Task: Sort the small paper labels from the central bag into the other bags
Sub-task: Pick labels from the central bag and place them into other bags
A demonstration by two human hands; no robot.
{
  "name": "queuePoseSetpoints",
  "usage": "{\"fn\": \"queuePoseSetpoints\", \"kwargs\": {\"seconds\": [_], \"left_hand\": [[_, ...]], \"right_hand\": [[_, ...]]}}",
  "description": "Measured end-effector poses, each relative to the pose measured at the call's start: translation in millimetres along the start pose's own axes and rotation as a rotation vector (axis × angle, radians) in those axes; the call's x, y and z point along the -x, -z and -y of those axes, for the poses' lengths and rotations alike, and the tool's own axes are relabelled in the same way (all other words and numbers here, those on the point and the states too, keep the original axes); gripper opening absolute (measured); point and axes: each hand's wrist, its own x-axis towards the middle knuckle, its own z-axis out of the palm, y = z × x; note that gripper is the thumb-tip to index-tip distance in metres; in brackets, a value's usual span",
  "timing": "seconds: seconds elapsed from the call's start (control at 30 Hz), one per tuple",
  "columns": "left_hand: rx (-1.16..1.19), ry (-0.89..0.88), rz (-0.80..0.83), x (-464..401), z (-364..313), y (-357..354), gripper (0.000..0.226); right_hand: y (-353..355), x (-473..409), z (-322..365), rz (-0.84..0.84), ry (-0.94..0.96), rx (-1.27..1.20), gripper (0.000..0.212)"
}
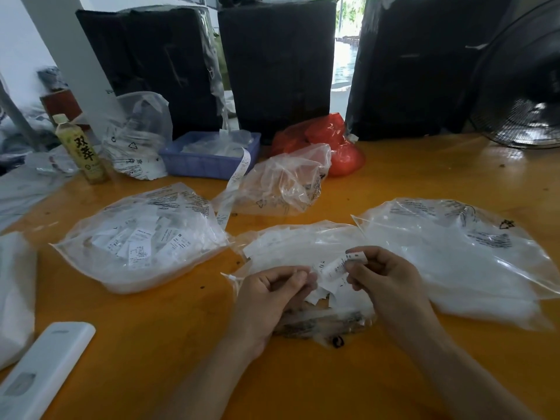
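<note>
The central clear bag [291,247] lies on the orange table [151,344], with loose white paper labels spilling from its near end. My right hand [385,277] pinches a small white label [336,266] between thumb and fingers just above that pile. My left hand [269,295] sits beside it with fingers curled, pinching a label at the pile's edge. A clear bag full of labels [139,241] lies to the left. Another large clear bag [460,262] lies to the right. A crumpled clear bag [281,183] stands behind the central one.
A blue basket [209,165] trails a strip of labels, beside a red bag [333,144] and a green tea bottle [80,150]. Black wrapped boxes [275,62] line the back. A fan [521,86] stands at right. A white remote-like device [42,368] lies near left.
</note>
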Motion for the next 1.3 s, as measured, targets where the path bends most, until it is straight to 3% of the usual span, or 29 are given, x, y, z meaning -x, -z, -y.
{"fn": "queuePoseSetpoints", "kwargs": {"seconds": [0.07,0.17,0.27,0.37,0.43,0.67,0.97,1.3], "left_hand": [[-0.017,-0.01,0.012,0,0,0,0.023],[-0.051,-0.019,0.018,0,2,1,0.024],[-0.226,-0.06,-0.001,0,1,0,0.019],[-0.45,-0.128,-0.016,2,-1,1,0.018],[-0.459,-0.141,0.001,4,-2,1,0.021],[-0.518,-0.142,-0.018,3,3,-2,0.015],[-0.46,-0.214,-0.071,2,3,2,0.011],[-0.548,-0.225,-0.056,2,4,2,0.011]], "right_hand": [[0,2,2,0.001,0.038,0.008,0.009],[0,5,3,0.057,0.067,-0.011,0.028],[-7,7,10,0.106,0.099,-0.097,0.018],[-8,9,9,0.108,0.233,0.221,0.031],[-8,10,8,0.079,0.28,0.392,0.031],[-14,17,14,0.021,0.4,0.366,0.013],[-15,16,10,-0.06,0.416,0.389,0.025],[-17,17,10,0.006,0.452,0.553,0.024]]}}
